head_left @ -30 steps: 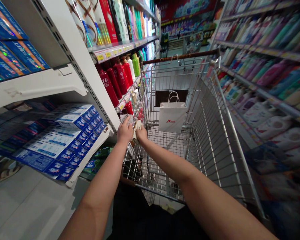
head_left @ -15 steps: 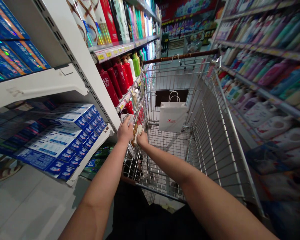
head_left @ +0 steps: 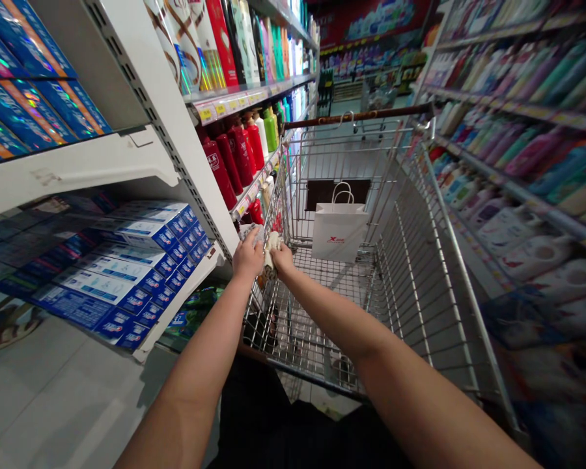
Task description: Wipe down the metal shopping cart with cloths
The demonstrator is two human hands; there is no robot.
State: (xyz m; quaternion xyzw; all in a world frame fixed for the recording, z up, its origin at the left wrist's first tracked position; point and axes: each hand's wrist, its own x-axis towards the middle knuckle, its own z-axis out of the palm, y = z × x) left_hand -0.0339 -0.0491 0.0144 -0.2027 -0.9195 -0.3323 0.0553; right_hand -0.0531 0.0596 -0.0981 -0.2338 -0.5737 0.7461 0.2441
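The left hand [head_left: 248, 255] has a closed grip on a crumpled grey-white packet [head_left: 249, 231], and the right hand [head_left: 283, 259] grips a crumpled pale wrapper [head_left: 272, 249], just beside it, above the near-left corner of a wire shopping cart [head_left: 322, 293]. Ahead of the grips, a white paper bag [head_left: 339, 231] stands in the cart; to their left, toothpaste boxes [head_left: 122, 273] sit on a shelf [head_left: 185, 296] below red bottles [head_left: 229, 156].

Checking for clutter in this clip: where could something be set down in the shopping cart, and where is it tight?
The shopping cart's wire floor has open room between the white paper bag, the left hand and the right hand. The shelves beside it are crowded with toothpaste boxes and red bottles.
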